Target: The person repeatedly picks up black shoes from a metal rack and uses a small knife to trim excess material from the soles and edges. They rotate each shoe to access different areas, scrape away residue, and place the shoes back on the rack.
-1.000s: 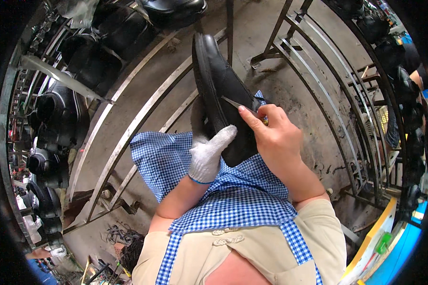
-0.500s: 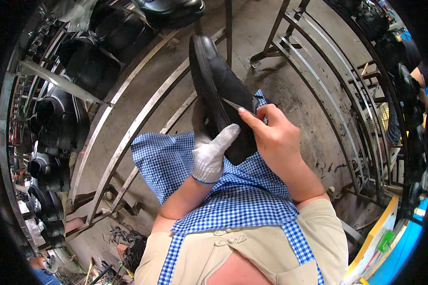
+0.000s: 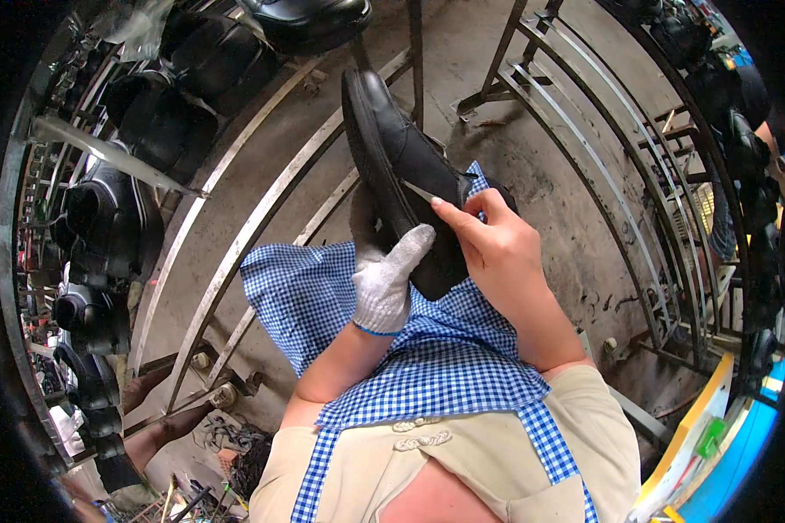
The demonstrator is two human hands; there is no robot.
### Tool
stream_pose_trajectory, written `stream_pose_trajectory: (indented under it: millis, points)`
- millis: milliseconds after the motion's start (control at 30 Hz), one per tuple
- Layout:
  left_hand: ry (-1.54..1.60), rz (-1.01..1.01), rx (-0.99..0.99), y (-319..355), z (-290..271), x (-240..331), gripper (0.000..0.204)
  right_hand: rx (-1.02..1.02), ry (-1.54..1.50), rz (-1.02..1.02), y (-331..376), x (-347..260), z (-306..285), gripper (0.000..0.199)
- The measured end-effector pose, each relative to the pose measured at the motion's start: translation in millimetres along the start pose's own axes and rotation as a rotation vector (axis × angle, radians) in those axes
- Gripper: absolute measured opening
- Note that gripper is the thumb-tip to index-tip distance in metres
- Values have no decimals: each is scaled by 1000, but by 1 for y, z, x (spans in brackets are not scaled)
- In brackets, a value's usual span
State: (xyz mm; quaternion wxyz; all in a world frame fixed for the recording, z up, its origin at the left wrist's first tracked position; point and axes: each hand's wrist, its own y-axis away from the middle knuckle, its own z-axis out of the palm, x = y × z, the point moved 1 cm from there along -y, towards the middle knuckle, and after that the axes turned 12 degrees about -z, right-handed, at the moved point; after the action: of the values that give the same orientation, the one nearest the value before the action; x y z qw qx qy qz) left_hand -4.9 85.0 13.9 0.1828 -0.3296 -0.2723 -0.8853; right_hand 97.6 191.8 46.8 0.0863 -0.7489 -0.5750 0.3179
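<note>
A black leather shoe (image 3: pixel 391 139) slants in front of me, toe up and away, heel toward my apron. My left hand (image 3: pixel 392 270), in a pale knit glove, is closed round its heel end, thumb lying across the side. My bare right hand (image 3: pixel 501 248) pinches a thin pointed metal tool (image 3: pixel 420 190) between thumb and forefinger. The tool's tip touches the shoe's side, close to the edge where upper and sole meet. Its other end is hidden inside my right hand, so its exact kind does not show.
Metal rack rails (image 3: pixel 262 187) curve along the left, with black shoes (image 3: pixel 109 218) on the rack beyond. Another rack frame (image 3: pixel 584 122) stands at right. A black shoe (image 3: pixel 310 22) sits at the top. A person's legs (image 3: pixel 161 431) show at lower left.
The shoe and my right hand have shifted slightly left, with the tool's tip still at the shoe's side. At lower left, a person's legs have come further into view.
</note>
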Motion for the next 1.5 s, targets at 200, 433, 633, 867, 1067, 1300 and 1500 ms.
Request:
stream_pose_trajectory:
  millis: [200,433,633,867,1067,1300,1500]
  points:
    - [-1,0,15,-2,-6,-9,70,12,51,15,-1,-5,8,43]
    - [-15,-2,32,10,-11,-10,71,25,2,16,7,-8,9,43]
    - [-33,54,72,33,-13,-13,71,-12,40,-16,24,-32,-2,43]
    - [5,-13,56,49,-18,-18,75,91,-63,25,31,-34,14,34]
    - [-60,51,42,60,-20,-24,79,141,-303,28,18,-26,-2,31]
    - [-136,174,74,63,-11,-64,83,213,-255,-138,34,-21,2,25]
    - [-222,227,152,72,2,-79,79,66,-187,-184,47,-15,-8,30]
